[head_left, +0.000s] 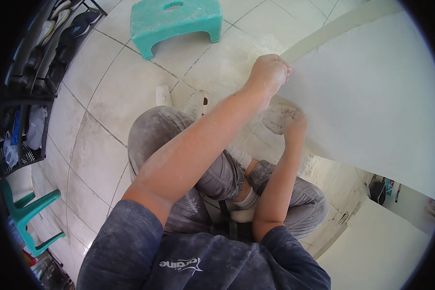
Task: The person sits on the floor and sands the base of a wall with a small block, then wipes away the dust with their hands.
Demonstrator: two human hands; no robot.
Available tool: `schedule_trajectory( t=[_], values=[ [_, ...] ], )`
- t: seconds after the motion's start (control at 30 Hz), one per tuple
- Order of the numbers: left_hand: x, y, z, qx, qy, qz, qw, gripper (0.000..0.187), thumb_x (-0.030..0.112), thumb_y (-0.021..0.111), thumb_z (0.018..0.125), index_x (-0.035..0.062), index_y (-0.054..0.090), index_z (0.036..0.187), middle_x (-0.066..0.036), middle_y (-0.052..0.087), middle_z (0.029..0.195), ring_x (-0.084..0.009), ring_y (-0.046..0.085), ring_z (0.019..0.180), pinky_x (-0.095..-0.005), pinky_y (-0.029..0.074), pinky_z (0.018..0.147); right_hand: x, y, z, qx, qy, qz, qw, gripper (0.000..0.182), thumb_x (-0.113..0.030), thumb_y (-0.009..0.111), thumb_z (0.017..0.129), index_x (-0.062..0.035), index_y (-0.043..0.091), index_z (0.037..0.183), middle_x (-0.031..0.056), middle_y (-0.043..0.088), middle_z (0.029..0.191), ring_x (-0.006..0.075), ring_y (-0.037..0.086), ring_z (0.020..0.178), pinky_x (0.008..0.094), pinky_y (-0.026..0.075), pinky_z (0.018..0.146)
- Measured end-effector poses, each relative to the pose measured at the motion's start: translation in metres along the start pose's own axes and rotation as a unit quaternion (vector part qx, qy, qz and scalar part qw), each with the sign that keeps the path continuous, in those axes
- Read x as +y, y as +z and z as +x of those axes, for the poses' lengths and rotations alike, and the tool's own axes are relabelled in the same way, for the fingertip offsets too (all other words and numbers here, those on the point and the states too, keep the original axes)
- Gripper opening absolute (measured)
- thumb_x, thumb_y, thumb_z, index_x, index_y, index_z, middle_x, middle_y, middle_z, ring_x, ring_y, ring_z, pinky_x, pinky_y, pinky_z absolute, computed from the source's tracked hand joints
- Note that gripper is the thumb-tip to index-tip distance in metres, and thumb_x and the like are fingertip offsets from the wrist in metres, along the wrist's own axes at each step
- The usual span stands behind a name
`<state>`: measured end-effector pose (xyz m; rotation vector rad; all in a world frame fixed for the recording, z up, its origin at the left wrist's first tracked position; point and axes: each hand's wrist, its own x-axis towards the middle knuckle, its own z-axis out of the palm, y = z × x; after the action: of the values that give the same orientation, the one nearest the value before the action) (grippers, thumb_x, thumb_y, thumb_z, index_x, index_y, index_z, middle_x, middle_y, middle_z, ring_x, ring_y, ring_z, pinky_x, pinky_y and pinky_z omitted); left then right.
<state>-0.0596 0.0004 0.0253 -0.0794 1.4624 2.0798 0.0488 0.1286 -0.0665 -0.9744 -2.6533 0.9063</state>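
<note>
Dusty with white powder, my left hand (270, 72) is closed at the edge of a large white panel (362, 92); what its fingers hold, if anything, is hidden. Just below it, my right hand (296, 122) is bent with its fingers drawn together, beside a round, dusty pale object (274, 119). Blur hides what those fingers grip. A white toothed or notched item (194, 104) lies on the tiles left of the hands, near my knee.
A green stool (176, 21) stands on the dusty tiled floor (101, 135) ahead. Shoes fill a black rack (53, 43) at the upper left. Another green stool (36, 208) is at the lower left. A white surface (377, 241) lies at the lower right.
</note>
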Motion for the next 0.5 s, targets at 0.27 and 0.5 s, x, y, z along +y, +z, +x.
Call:
schedule_trajectory(
  t=[0.27, 0.5],
  values=[
    [-0.009, 0.009, -0.004, 0.019, 0.008, -0.013, 1.000, 0.005, 0.002, 0.046, 0.070, 0.0034, 0.051, 0.069, -0.005, 0.050, 0.070, -0.0154, 0.049, 0.071, -0.0263, 0.037, 0.068, 0.035, 0.031, 0.001, 0.017, -0.049, -0.027, 0.998, 0.023, -0.017, 0.058, 0.077, 0.0061, 0.055, 0.077, 0.0273, 0.056, 0.077, 0.0429, 0.053, 0.074, 0.0434, 0.041, 0.065],
    [-0.011, 0.005, 0.005, 0.006, 0.023, 0.013, 1.000, 0.008, -0.001, 0.047, 0.064, 0.0031, 0.050, 0.070, -0.005, 0.050, 0.070, -0.0141, 0.048, 0.067, -0.0239, 0.037, 0.065, 0.027, 0.028, 0.004, -0.020, -0.014, -0.042, 0.999, 0.022, -0.016, 0.056, 0.078, 0.0058, 0.055, 0.082, 0.0269, 0.056, 0.078, 0.0408, 0.053, 0.072, 0.0407, 0.042, 0.064]
  ],
)
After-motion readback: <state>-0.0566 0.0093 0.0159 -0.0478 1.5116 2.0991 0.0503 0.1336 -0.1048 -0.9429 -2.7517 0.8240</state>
